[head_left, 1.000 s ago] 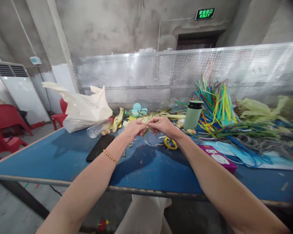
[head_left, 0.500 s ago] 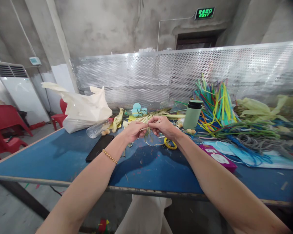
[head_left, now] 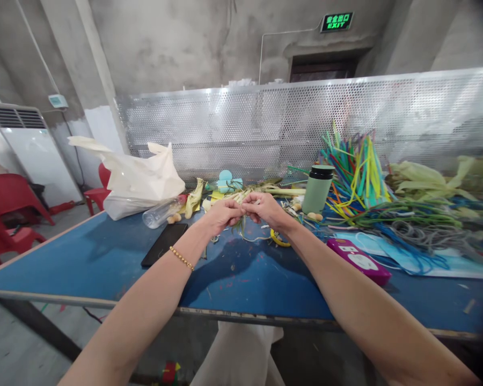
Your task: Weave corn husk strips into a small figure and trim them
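The left hand (head_left: 225, 213) and right hand (head_left: 266, 208) pinch a pale-green plant strip (head_left: 241, 223) where their fingertips meet, neither nearer; it droops beneath them, its long axis mostly hidden

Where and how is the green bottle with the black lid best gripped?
Probably mid-height around the green bottle, the right hand coming from the near side: its body is upright and cylindrical, coloured strips crowd its right, and round tan pieces lie low at its foot.
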`<state>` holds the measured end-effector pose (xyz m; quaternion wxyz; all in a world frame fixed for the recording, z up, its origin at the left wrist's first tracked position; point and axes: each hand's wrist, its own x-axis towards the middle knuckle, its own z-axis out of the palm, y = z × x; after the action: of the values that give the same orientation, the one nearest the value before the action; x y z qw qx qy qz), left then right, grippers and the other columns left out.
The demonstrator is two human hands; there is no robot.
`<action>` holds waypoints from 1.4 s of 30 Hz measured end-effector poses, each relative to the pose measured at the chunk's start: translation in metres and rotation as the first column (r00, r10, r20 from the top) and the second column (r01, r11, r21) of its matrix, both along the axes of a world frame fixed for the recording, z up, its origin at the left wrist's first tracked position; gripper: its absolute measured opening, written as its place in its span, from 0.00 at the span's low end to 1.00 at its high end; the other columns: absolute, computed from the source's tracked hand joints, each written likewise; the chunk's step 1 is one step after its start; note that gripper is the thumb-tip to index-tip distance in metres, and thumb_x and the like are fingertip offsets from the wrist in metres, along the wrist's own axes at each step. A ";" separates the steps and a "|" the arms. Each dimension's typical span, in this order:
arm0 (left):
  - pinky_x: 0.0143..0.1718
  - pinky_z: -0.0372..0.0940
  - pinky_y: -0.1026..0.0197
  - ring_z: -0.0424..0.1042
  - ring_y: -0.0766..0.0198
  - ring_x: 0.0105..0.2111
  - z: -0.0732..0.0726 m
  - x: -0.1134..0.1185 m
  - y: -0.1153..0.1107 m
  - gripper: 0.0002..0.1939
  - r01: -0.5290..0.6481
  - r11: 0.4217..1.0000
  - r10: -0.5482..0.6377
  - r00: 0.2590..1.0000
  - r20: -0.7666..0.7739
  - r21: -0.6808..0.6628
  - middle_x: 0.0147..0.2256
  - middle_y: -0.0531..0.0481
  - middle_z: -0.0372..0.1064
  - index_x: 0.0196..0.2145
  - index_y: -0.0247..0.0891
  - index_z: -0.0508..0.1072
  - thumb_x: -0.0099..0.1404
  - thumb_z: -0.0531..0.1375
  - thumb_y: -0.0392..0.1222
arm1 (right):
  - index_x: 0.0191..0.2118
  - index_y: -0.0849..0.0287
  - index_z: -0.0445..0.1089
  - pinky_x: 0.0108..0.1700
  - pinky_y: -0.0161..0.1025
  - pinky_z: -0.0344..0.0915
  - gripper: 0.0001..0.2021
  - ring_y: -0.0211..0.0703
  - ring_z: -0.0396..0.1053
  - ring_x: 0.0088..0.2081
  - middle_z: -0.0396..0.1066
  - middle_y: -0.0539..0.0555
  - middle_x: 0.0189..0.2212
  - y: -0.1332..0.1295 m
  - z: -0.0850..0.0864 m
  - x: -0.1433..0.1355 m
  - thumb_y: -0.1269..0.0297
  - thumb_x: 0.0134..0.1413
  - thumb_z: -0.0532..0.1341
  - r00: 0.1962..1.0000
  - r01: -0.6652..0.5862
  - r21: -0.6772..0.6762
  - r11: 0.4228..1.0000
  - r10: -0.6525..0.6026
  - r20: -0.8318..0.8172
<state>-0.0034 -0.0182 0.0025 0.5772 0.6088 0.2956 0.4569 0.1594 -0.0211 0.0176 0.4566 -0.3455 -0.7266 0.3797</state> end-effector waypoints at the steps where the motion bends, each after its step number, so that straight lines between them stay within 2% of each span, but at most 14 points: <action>1: 0.18 0.44 0.66 0.54 0.75 0.14 0.000 0.000 0.000 0.11 0.006 1.000 -0.006 1.000 -0.003 -0.002 0.13 0.57 0.57 0.21 0.33 0.67 0.53 0.67 0.31 | 0.27 0.60 0.67 0.16 0.28 0.54 0.10 0.29 0.58 0.13 0.63 0.44 0.12 -0.001 0.000 -0.001 0.62 0.46 0.66 1.000 0.010 0.011 1.000 -0.010 0.010; 5: 0.19 0.46 0.66 0.55 0.75 0.14 0.002 -0.001 -0.002 0.11 0.006 1.000 -0.006 1.000 -0.011 -0.002 0.14 0.57 0.58 0.21 0.33 0.67 0.52 0.67 0.31 | 0.25 0.60 0.66 0.15 0.28 0.54 0.07 0.31 0.59 0.13 0.63 0.44 0.11 -0.002 0.000 -0.004 0.65 0.46 0.64 0.997 0.069 0.049 0.996 -0.069 0.016; 8: 0.19 0.47 0.65 0.55 0.75 0.14 0.001 0.001 -0.003 0.10 -0.018 1.000 0.018 1.000 -0.016 -0.004 0.14 0.57 0.57 0.21 0.33 0.67 0.53 0.66 0.31 | 0.25 0.59 0.66 0.16 0.28 0.56 0.08 0.32 0.61 0.13 0.63 0.45 0.12 0.000 -0.001 -0.003 0.64 0.47 0.65 0.998 0.054 0.039 0.998 -0.055 0.025; 11: 0.19 0.47 0.65 0.55 0.74 0.14 0.001 0.002 -0.001 0.08 -0.091 0.996 0.091 0.996 0.012 -0.014 0.14 0.56 0.58 0.21 0.33 0.67 0.53 0.64 0.31 | 0.27 0.60 0.67 0.15 0.29 0.58 0.12 0.33 0.64 0.15 0.68 0.47 0.16 0.002 0.001 0.000 0.58 0.49 0.67 0.998 0.056 -0.014 0.998 -0.056 0.006; 14: 0.18 0.48 0.66 0.57 0.74 0.14 0.004 0.000 0.001 0.10 -0.176 0.983 0.179 0.982 0.065 -0.047 0.16 0.57 0.59 0.22 0.34 0.66 0.53 0.65 0.32 | 0.28 0.61 0.68 0.13 0.30 0.58 0.16 0.33 0.65 0.16 0.74 0.53 0.24 0.003 0.002 0.001 0.52 0.50 0.67 0.992 0.129 -0.077 0.989 -0.129 0.008; 16: 0.18 0.49 0.67 0.59 0.74 0.15 0.006 -0.002 0.002 0.10 -0.215 0.975 0.218 0.974 0.061 -0.063 0.17 0.57 0.61 0.23 0.35 0.65 0.53 0.65 0.33 | 0.26 0.62 0.69 0.13 0.30 0.59 0.16 0.32 0.65 0.15 0.74 0.53 0.24 0.002 0.001 0.000 0.53 0.49 0.68 0.990 0.133 -0.090 0.987 -0.127 0.066; 21: 0.17 0.52 0.67 0.62 0.72 0.14 0.008 -0.005 0.000 0.11 -0.172 0.985 0.172 0.985 0.005 -0.034 0.21 0.52 0.68 0.27 0.35 0.64 0.57 0.65 0.36 | 0.24 0.61 0.70 0.14 0.28 0.57 0.12 0.32 0.60 0.13 0.64 0.46 0.11 -0.002 -0.002 -0.003 0.60 0.48 0.68 0.991 0.081 -0.012 0.997 -0.079 0.105; 26: 0.23 0.59 0.66 0.72 0.66 0.21 0.009 -0.008 0.002 0.11 -0.083 0.997 0.082 0.996 -0.029 -0.006 0.22 0.47 0.70 0.27 0.31 0.67 0.59 0.66 0.37 | 0.24 0.62 0.70 0.16 0.29 0.63 0.11 0.33 0.66 0.16 0.72 0.51 0.17 -0.005 0.001 -0.004 0.60 0.45 0.69 0.998 0.022 -0.084 0.996 -0.017 0.060; 28: 0.26 0.63 0.65 0.72 0.65 0.22 0.010 -0.009 0.003 0.11 -0.060 0.998 0.060 0.998 -0.018 -0.003 0.22 0.46 0.70 0.25 0.30 0.68 0.59 0.66 0.37 | 0.25 0.63 0.70 0.17 0.30 0.66 0.12 0.35 0.68 0.18 0.73 0.53 0.20 -0.005 0.002 -0.004 0.60 0.44 0.71 1.000 -0.003 -0.119 0.993 0.007 0.029; 30: 0.28 0.64 0.64 0.73 0.66 0.22 0.010 -0.009 0.004 0.11 -0.072 0.997 0.072 0.997 -0.016 0.003 0.22 0.45 0.70 0.24 0.29 0.68 0.60 0.65 0.35 | 0.24 0.62 0.70 0.18 0.31 0.66 0.13 0.36 0.69 0.18 0.72 0.52 0.19 -0.004 0.003 -0.004 0.59 0.42 0.71 1.000 -0.001 -0.138 0.990 0.003 0.012; 33: 0.27 0.63 0.65 0.72 0.66 0.22 0.010 -0.009 0.004 0.08 -0.110 0.994 0.110 0.993 -0.037 0.018 0.21 0.45 0.70 0.25 0.28 0.70 0.60 0.64 0.33 | 0.22 0.62 0.69 0.17 0.30 0.64 0.13 0.34 0.66 0.16 0.68 0.49 0.15 -0.002 0.002 -0.004 0.59 0.44 0.71 1.000 0.022 -0.124 0.992 -0.020 0.017; 38: 0.26 0.62 0.65 0.72 0.65 0.21 0.009 -0.008 0.003 0.05 -0.131 0.991 0.133 0.990 -0.054 0.028 0.20 0.48 0.70 0.25 0.28 0.72 0.57 0.65 0.30 | 0.20 0.61 0.68 0.14 0.29 0.55 0.13 0.31 0.57 0.12 0.62 0.46 0.10 0.000 0.001 -0.003 0.59 0.47 0.67 0.997 0.063 -0.070 0.996 -0.059 0.057; 42: 0.26 0.62 0.65 0.72 0.66 0.20 0.008 -0.008 0.004 0.04 -0.126 0.989 0.132 0.989 -0.067 0.078 0.20 0.50 0.69 0.26 0.28 0.72 0.58 0.62 0.28 | 0.19 0.60 0.66 0.13 0.29 0.50 0.12 0.30 0.54 0.11 0.60 0.46 0.08 -0.003 0.001 -0.005 0.62 0.46 0.66 0.998 0.063 -0.131 0.989 -0.058 0.039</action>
<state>-0.0115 -0.0138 0.0101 0.5126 0.6253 0.3381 0.4816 0.1542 -0.0238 0.0186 0.4313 -0.4035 -0.6969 0.4068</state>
